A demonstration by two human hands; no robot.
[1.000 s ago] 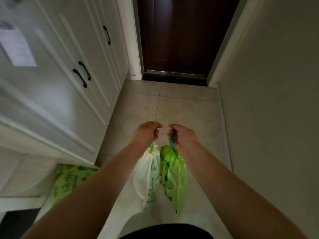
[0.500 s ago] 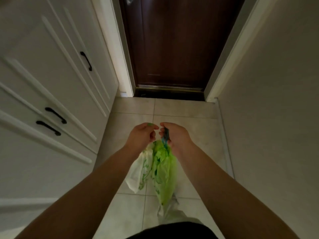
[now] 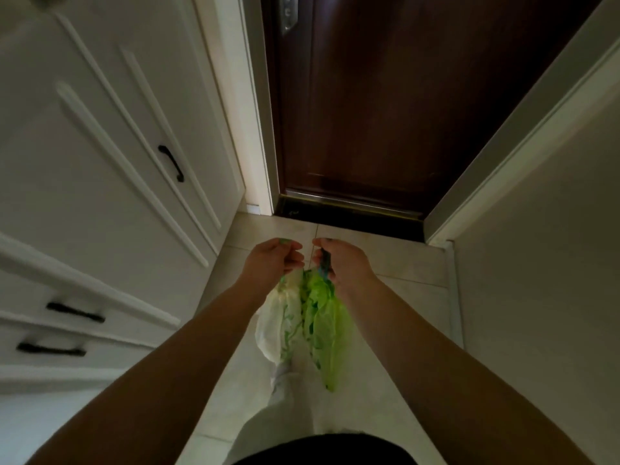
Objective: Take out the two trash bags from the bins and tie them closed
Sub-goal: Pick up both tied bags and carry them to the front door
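Head view: both hands are out in front, fists side by side and nearly touching, over a pale tiled floor (image 3: 402,297). The left hand (image 3: 271,260) is clenched round the gathered neck of a whitish translucent plastic trash bag with green print (image 3: 276,327). The right hand (image 3: 347,263) grips the neck of a bright green plastic trash bag (image 3: 328,337), and a blue-green strip shows in that fist, probably a drawstring or handle. Both bags hang in the air below the fists, touching each other, above a leg in light trousers (image 3: 285,394).

Progress, as a judgement: taking out looks done, as both bags are off the floor and no bin is in view. Both necks are bunched tight, but the fingers hide any knots, so I can't tell if they're tied. If they aren't, tying is what's left.

Counts:
- two trash bags, one whitish and one green
- two hands, each holding one bag
- one dark brown wooden door (image 3: 385,112) ahead, shut
- one white panelled cabinet (image 3: 100,135) on the left, with three black bar handles (image 3: 171,162) visible
- one plain grey wall (image 3: 553,280) on the right
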